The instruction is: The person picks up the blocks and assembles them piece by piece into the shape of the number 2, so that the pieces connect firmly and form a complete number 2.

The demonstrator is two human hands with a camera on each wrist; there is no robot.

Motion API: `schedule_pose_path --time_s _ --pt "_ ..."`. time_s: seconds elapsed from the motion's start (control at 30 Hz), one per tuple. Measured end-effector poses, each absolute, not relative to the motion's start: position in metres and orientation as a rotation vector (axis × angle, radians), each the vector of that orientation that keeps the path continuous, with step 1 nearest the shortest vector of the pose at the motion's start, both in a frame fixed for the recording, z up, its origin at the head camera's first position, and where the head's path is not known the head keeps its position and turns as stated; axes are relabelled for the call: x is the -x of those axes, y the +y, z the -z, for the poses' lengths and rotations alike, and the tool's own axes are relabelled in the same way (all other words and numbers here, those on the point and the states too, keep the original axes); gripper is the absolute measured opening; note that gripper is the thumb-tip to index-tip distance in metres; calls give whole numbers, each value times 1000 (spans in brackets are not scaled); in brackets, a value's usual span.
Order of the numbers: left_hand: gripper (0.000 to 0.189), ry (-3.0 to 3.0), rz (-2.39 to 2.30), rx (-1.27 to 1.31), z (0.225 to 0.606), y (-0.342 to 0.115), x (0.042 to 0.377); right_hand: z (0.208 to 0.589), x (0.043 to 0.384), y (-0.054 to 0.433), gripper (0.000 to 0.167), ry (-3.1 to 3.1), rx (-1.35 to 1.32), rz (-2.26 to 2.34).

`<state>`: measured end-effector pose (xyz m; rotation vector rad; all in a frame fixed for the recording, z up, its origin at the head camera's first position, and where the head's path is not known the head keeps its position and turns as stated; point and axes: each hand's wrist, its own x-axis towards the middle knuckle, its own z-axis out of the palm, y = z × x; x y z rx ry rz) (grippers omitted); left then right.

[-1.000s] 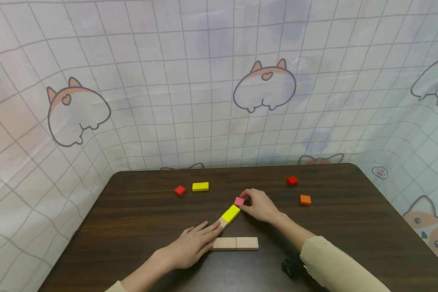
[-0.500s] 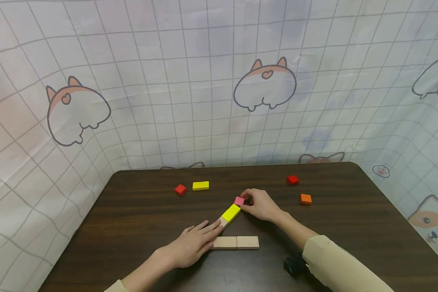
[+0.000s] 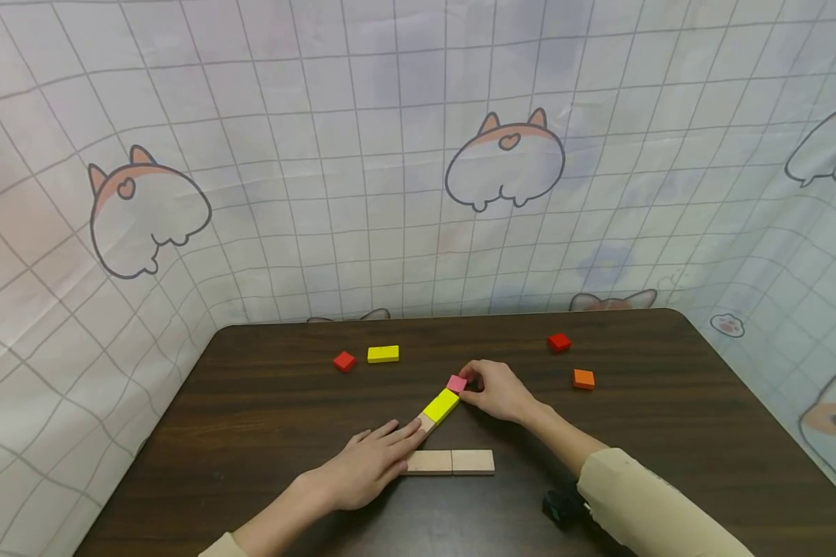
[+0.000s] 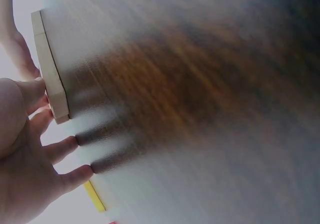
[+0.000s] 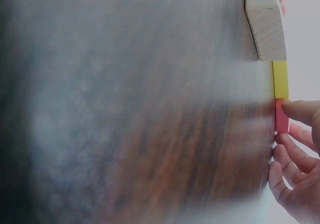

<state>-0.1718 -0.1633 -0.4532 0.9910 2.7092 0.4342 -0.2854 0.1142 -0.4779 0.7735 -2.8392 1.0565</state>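
Note:
My right hand (image 3: 496,393) pinches a small pink block (image 3: 457,383) between thumb and fingers; the right wrist view shows the pink block (image 5: 282,117) against the end of a yellow block (image 5: 280,79). That yellow block (image 3: 441,407) lies slanted on the table, with a plain wooden block (image 3: 426,424) at its lower end. My left hand (image 3: 368,468) lies flat with spread fingers, its fingertips resting on the plain block and covering part of it. Two more plain wooden blocks (image 3: 472,463) lie end to end in a horizontal row beside the left hand, partly hidden by it.
Toward the back left of the dark table (image 3: 265,402) lie a red block (image 3: 344,361) and a yellow block (image 3: 383,354). At the back right are another red block (image 3: 559,343) and an orange block (image 3: 584,379). A black object (image 3: 560,507) sits by the right sleeve.
Both hands and the blocks stay in place; the head view has shifted very slightly.

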Motion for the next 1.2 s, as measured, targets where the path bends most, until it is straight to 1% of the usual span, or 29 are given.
schedule_pose_path --time_s 0.27,0.5,0.77,1.2 --pt "57 2710 -436 -987 453 -163 171 478 285 120 30 -2846 -789 -1050" --pt "57 2716 -428 -992 455 -163 171 470 278 133 28 -2875 -803 -1041" --pt "57 2721 -434 -996 452 -163 170 460 271 160 26 -2857 -840 -1045" --pt "58 2718 -419 -987 452 -162 169 450 257 212 27 -2852 -739 -1058"
